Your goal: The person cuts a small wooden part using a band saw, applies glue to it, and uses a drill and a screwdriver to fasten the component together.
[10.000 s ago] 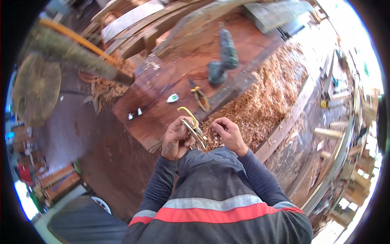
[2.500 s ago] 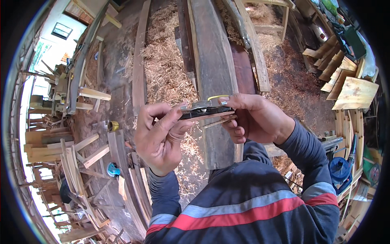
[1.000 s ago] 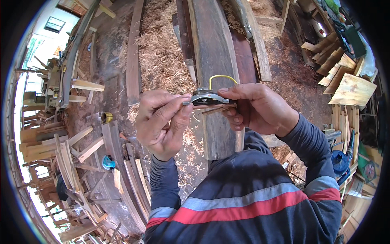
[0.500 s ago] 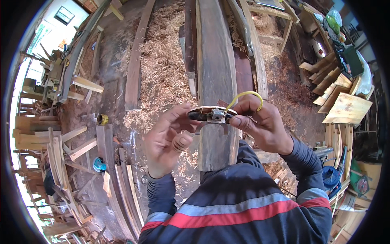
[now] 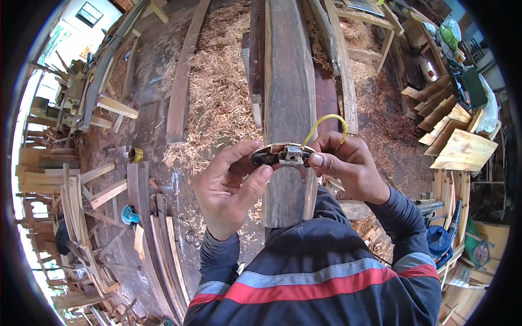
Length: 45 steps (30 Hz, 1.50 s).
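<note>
Between my two hands is a small curved part point(image 5: 268, 157), dark with a pale rim and a metal bracket in its middle. Its exact kind is unclear. A yellow wire point(image 5: 328, 116) rises from it and loops over to the fingers of my right hand point(image 5: 352, 165). That hand pinches the right end of the part between thumb and forefinger. My left hand point(image 5: 228, 187) has its fingers behind the left end and its thumb just below, in a loose grip. A thin reddish-brown arc shows under the bracket, partly hidden.
Under my hands runs a long thick plank point(image 5: 288, 70), with other boards beside it. Wood shavings point(image 5: 217, 98) cover much of the floor. Sawn slabs point(image 5: 462, 144) stand at the right, near a blue container point(image 5: 437, 239). A yellow tin point(image 5: 136, 155) sits at the left.
My left thumb has moved up and right toward the part. The part has tilted a little, so more of its dark left side shows and less of the arc below.
</note>
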Motion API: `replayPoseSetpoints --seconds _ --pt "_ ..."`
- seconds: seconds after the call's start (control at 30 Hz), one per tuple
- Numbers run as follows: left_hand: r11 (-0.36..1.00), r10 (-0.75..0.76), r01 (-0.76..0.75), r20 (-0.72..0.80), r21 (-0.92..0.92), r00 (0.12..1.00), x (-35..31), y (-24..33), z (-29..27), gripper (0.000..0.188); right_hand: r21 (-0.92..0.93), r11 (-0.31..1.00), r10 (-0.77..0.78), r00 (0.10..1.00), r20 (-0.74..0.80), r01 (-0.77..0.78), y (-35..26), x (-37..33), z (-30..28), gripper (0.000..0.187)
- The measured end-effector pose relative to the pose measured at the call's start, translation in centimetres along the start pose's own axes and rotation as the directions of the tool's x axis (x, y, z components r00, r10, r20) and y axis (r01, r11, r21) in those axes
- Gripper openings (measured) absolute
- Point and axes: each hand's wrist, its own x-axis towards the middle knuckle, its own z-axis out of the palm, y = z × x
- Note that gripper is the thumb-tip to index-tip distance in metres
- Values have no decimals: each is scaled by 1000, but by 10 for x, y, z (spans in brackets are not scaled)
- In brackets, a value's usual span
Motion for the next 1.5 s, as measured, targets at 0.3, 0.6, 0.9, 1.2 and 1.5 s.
replayPoseSetpoints --seconds 0.3,0.6,0.9,1.2,1.5 --pt "998 -60 60 -36 -5 998 1 -5 4 44 0 1000 27 999 -21 -27 3 5 -6 27" --pt "991 -133 131 -136 -21 982 15 -14 10 45 22 993 120 993 3 -120 5 35 -20 27" --pt "996 -89 93 -274 0 958 49 -32 23 41 160 950 249 960 124 -267 12 89 -52 24" --pt "993 -103 115 -422 4 901 73 -44 33 40 37 962 250 930 270 -269 4 130 -83 23" --pt "994 54 -14 -369 109 928 82 -46 68 53 -21 1000 24 980 197 -20 -17 120 -102 21"
